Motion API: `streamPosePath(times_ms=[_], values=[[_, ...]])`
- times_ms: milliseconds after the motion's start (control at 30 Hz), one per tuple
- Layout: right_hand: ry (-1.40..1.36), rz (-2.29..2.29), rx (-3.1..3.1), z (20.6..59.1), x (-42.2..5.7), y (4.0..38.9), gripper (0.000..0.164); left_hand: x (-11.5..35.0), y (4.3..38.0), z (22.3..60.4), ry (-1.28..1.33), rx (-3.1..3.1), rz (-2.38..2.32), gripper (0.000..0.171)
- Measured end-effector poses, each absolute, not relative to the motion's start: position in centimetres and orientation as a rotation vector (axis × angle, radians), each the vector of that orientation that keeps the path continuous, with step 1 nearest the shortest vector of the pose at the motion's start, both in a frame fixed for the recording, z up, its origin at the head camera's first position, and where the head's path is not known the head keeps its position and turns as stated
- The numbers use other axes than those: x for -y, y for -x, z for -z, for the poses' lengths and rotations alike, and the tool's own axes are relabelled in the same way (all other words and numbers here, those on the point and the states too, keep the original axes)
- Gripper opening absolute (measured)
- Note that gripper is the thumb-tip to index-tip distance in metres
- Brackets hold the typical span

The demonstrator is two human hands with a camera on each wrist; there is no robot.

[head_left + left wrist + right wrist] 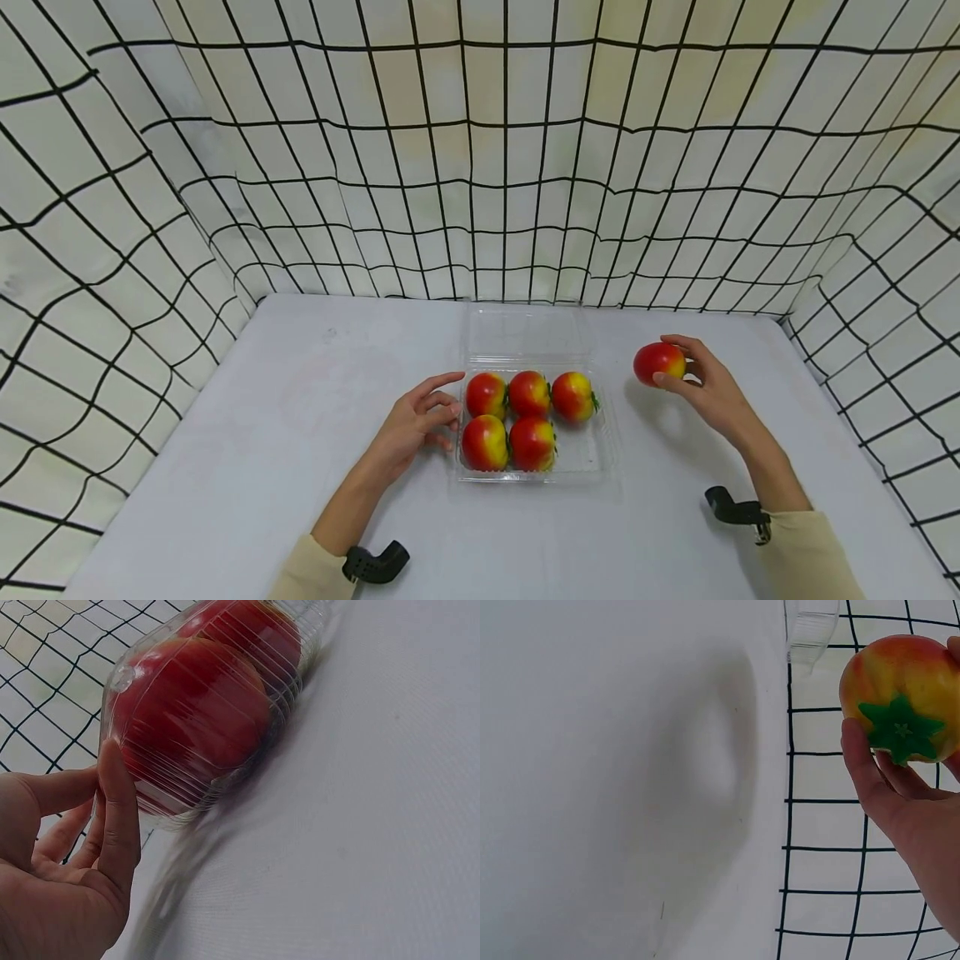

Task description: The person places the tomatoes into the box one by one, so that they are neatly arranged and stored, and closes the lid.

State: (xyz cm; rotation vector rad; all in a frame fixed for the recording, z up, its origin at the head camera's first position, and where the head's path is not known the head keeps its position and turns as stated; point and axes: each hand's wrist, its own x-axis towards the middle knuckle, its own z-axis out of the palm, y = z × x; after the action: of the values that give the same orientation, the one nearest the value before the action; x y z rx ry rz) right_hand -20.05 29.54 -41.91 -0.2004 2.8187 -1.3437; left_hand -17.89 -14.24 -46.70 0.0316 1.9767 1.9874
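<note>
In the head view, my right hand [708, 387] holds a red and yellow tomato [658, 364] above the white table, right of a clear plastic box [581, 454]. The right wrist view shows the green star-shaped top of this tomato [900, 686], with fingers and thumb around it. Several like tomatoes [531, 393] sit in the box in two rows; the front right part of the box holds none. My left hand [408, 425] is at the box's left side, fingers loosely bent. In the left wrist view, its fingertips [112, 754] touch the box's edge.
The box's clear lid [525, 329] lies folded back behind it. White table surface [300, 467] extends on both sides of the box. Black netting [506, 179] over pale walls stands at the back, left and right of the table.
</note>
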Motion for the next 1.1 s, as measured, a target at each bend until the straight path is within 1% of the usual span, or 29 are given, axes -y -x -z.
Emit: streamPosePath(times_ms=[300, 900, 1100], values=[[0.240, 1.381, -2.821, 41.5, -29.1, 19.6, 0.066, 14.0, 18.0, 46.5, -0.038, -1.966, -1.981, 0.055], [0.327, 1.433, -2.764, 41.0, -27.4, 18.5, 0.062, 14.0, 17.9, 46.6, -0.035, -1.969, -1.981, 0.055], [0.344, 1.448, -2.747, 40.7, -26.8, 18.1, 0.064, 14.1, 18.0, 46.5, -0.042, -1.963, -1.983, 0.055]])
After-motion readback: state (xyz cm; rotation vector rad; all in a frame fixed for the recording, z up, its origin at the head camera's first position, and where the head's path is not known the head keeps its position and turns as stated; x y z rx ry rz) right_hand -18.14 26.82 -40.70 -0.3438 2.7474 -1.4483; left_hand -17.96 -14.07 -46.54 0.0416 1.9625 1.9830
